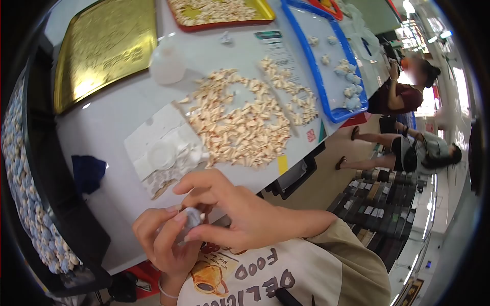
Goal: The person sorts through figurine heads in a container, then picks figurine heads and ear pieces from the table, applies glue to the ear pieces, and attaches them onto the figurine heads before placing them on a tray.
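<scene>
Close to my body, a small rounded bluish-grey lump (193, 218) is pinched in the fingers of my left hand (162, 235). My right hand (232, 211) curls over it from the other side, thumb and fingers closed around it. A tiny whitish bit shows at the lump's edge near my right thumb. Just beyond my hands lies a white slab (148, 135) with a round dish-like shape and crumbly white paste on it. Beside the slab spreads a pile of small cream-coloured pointed pieces (245, 130), some with reddish-brown edges.
A black crate (61, 188) of bluish-grey lumps stands left, near a dark blue cloth (88, 173). Further off are a gold tray (109, 51), white bottle (167, 64), yellow tray (263, 13) of cream pieces, and blue tray (319, 84) with lumps. Two people are at right.
</scene>
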Demonstrator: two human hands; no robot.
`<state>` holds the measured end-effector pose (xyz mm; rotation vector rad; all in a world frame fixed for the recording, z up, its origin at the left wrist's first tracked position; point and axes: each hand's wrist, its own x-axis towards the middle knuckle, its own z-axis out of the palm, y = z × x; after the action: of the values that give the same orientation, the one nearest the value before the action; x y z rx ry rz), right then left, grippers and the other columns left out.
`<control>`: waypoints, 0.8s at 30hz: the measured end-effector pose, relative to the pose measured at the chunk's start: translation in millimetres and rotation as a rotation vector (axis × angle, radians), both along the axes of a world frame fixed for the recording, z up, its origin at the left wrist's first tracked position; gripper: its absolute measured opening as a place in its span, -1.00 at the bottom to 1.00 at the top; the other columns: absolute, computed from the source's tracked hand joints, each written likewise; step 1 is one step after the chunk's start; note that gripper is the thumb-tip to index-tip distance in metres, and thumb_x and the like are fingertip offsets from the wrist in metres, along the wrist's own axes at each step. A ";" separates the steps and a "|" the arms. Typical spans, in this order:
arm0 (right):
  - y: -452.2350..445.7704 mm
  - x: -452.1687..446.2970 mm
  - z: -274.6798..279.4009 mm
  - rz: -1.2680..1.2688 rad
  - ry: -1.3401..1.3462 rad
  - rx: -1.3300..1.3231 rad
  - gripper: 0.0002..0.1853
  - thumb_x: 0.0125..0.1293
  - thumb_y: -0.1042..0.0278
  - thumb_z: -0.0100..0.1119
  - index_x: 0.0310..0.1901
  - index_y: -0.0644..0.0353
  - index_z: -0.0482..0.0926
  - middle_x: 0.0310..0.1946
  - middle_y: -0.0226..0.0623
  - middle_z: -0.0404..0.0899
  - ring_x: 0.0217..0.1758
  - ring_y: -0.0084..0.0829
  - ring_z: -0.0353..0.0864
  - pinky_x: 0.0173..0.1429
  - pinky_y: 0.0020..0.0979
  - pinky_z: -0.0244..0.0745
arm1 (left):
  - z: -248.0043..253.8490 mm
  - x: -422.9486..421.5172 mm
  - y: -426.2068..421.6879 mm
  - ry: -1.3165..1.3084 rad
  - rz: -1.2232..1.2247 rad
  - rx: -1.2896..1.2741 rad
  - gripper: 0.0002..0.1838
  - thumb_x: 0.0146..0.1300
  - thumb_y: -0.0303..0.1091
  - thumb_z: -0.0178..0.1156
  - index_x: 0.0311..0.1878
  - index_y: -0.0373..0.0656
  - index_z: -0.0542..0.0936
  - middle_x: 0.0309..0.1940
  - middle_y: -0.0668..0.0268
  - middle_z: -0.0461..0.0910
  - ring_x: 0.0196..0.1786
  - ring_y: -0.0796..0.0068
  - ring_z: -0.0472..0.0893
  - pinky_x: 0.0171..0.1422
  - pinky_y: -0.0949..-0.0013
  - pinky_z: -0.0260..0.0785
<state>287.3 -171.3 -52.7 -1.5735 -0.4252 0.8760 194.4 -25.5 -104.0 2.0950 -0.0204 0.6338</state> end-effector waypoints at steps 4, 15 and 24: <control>-65.2 55.1 21.7 -0.436 -0.772 -0.243 -0.56 0.05 0.62 0.17 0.04 0.20 0.47 -0.18 -0.34 0.57 -0.18 -0.55 0.52 -0.11 -0.52 0.41 | 4.1 4.6 -1.7 0.064 0.011 0.034 -0.54 -0.04 -0.22 0.43 -0.09 -0.10 0.47 -0.17 0.24 0.43 -0.13 0.25 0.46 -0.12 0.26 0.34; -216.2 146.7 22.8 -0.326 -0.907 -1.098 -0.77 0.02 0.50 0.07 -0.22 0.20 0.54 -0.23 -0.19 0.48 -0.20 -0.25 0.45 -0.07 -0.36 0.36 | 2.6 13.1 -17.9 0.042 -0.052 0.107 -0.66 -0.09 -0.60 0.34 -0.19 -0.15 0.54 -0.29 0.27 0.51 -0.26 0.27 0.51 -0.21 0.31 0.33; -274.1 232.7 5.0 -0.708 -0.998 -0.903 -0.69 0.18 0.22 0.12 -0.07 0.16 0.53 -0.13 -0.11 0.51 -0.07 -0.14 0.49 0.05 -0.27 0.36 | 1.5 14.6 -19.0 0.002 -0.057 0.238 -0.63 -0.17 -0.68 0.23 -0.20 -0.14 0.55 -0.31 0.29 0.54 -0.29 0.29 0.54 -0.24 0.31 0.33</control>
<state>520.0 -445.3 -47.7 -2.7123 -0.0908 -0.4239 208.9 -44.5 -102.5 2.3148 -0.1605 0.6194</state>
